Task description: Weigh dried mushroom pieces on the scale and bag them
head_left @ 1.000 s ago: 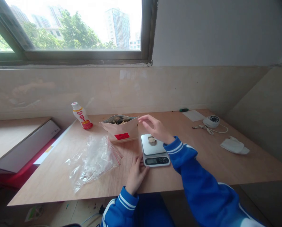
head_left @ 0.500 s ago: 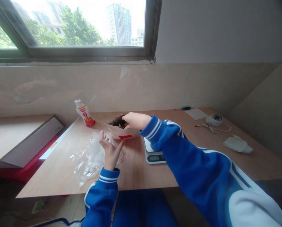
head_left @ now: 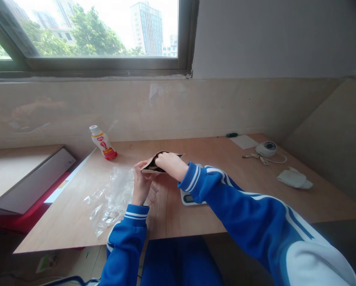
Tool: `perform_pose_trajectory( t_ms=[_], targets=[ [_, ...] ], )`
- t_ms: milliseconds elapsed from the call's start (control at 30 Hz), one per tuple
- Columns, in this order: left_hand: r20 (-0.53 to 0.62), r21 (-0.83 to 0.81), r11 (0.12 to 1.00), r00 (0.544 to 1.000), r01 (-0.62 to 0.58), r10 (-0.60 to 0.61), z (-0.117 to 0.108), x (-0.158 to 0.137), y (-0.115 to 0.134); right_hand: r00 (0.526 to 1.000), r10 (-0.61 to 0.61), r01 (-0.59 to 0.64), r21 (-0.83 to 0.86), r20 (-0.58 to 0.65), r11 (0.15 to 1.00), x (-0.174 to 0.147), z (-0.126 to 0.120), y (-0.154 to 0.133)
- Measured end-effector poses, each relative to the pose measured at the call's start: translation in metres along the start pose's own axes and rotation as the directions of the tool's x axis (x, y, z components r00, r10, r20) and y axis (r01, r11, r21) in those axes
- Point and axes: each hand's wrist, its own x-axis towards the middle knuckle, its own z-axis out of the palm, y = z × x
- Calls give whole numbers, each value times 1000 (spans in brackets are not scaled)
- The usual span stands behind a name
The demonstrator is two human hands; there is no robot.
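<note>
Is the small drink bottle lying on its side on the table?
No, the drink bottle stands on its base, leaning a little, at the far left part of the table, apart from both hands.

Both hands are on the brown paper pouch (head_left: 154, 163): left hand (head_left: 141, 183) pinches its near-left edge, right hand (head_left: 169, 163) reaches into the open mouth. Clear plastic bag (head_left: 114, 198) lies just left, kitchen scale (head_left: 190, 198) sits under the right sleeve.

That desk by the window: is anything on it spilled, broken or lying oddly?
Nothing spilled or broken. The small bottle leans against the wall rather than standing upright, and a clear plastic bag lies crumpled on the desk. Both hands, left and right, hold the paper pouch.
</note>
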Motion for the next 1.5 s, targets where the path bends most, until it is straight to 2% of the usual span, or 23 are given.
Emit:
perform_pose_trajectory(
  t_ms=[200, 300, 333, 400, 433, 467, 533, 600, 633, 733, 833, 933, 1000, 1067, 1133, 1200, 1300, 1400, 1433, 1500],
  targets=[
    [47, 22, 995, 995, -94, 93, -5, 0, -7, 985, -62, 43, -115, -160, 992, -12, 18, 2],
    [45, 13, 996, 995, -93, 92, -5, 0, -9, 959, -71, 56, -63, -275, 996, -27, 16, 4],
    [41, 7, 997, 996, -83, 82, -5, 0, -10, 940, -64, 70, 6, -334, 998, -33, 14, 6],
    [39, -9, 998, 997, -65, 65, -5, 2, -12, 882, 10, 125, 253, -472, 959, -49, 11, 15],
    [40, -12, 998, 997, -59, 60, -5, 2, -12, 845, 90, 161, 411, -527, 897, -58, 11, 22],
    [43, -12, 998, 998, -54, 55, -6, 3, -12, 809, 193, 197, 564, -556, 802, -67, 14, 30],
    [52, -13, 999, 998, -42, 43, -7, 4, -12, 758, 404, 241, 796, -512, 556, -85, 27, 52],
    [60, -9, 999, 997, -37, 37, -9, 5, -11, 736, 543, 236, 905, -404, 353, -103, 49, 75],
    [62, -6, 999, 997, -38, 38, -10, 5, -11, 750, 575, 192, 940, -325, 281, -110, 63, 87],
    [64, 4, 999, 997, -42, 42, -12, 6, -10, 790, 607, -33, 982, -90, 189, -128, 108, 111],
    [63, 14, 999, 997, -37, 36, -13, 5, -10, 764, 644, -163, 979, 46, 124, -136, 145, 120],
    [62, 22, 1000, 998, -21, 20, -13, 4, -12, 737, 675, -178, 969, 15, 172, -135, 165, 119],
    [66, 18, 1000, 998, -15, 14, -13, 4, -13, 721, 693, -213, 945, -21, 250, -131, 170, 117],
    [66, 16, 1000, 998, -24, 23, -13, 4, -15, 713, 698, -277, 888, -66, 367, -125, 170, 117],
    [64, 26, 999, 997, -37, 36, -14, 3, -16, 711, 688, -333, 793, -144, 511, -120, 164, 117],
    [66, 39, 998, 996, -55, 52, -14, 3, -17, 707, 667, -344, 708, -237, 616, -115, 150, 114],
    [76, 38, 997, 995, -71, 68, -13, 2, -14, 707, 627, -238, 725, -327, 647, -107, 114, 102],
    [67, 18, 998, 996, -63, 62, -12, 0, -10, 794, 487, -8, 795, -364, 607, -99, 67, 78],
    [60, 15, 998, 996, -61, 60, -12, -1, -9, 851, 392, 62, 810, -348, 583, -95, 53, 69],
    [51, 15, 997, 996, -71, 70, -11, -2, -8, 920, 181, 194, 807, -347, 558, -85, 28, 53]
  ],
)
